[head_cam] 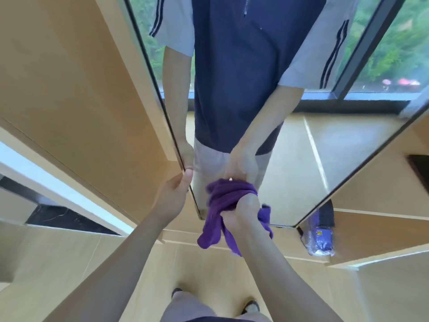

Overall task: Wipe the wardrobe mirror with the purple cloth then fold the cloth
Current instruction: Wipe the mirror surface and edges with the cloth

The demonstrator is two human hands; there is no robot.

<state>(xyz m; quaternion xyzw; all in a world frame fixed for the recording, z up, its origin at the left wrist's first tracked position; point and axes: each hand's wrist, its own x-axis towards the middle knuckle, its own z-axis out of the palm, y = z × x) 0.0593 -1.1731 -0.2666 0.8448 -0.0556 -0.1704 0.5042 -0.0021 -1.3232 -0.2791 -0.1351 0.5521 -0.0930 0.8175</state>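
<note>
Head view, right hand: our right hand (pixel 241 212) is bunched tight round the purple cloth (pixel 222 205), pressing the wad against the lower glass, we judge so the pressure goes into the wipe.
Left hand: our left hand (pixel 177 190) grips the left edge of the mirror (pixel 290 147), thumb on the front, probably to steady the door against the push.
Cloth: it sits crumpled near the mirror's bottom edge, two loose tails hanging below our fist; it is not folded yet.
Mirror: a tall panel on the wooden wardrobe (pixel 81 101), tilted in our wide view and reflecting our arms and a window.
Beside it: a purple plastic-wrapped packet (pixel 319 240) rests on a shelf just right of the mirror's lower corner.
Count: two hands, one cloth, one mirror, one packet.
Stage: wiping low on the glass; folding remains.
</note>
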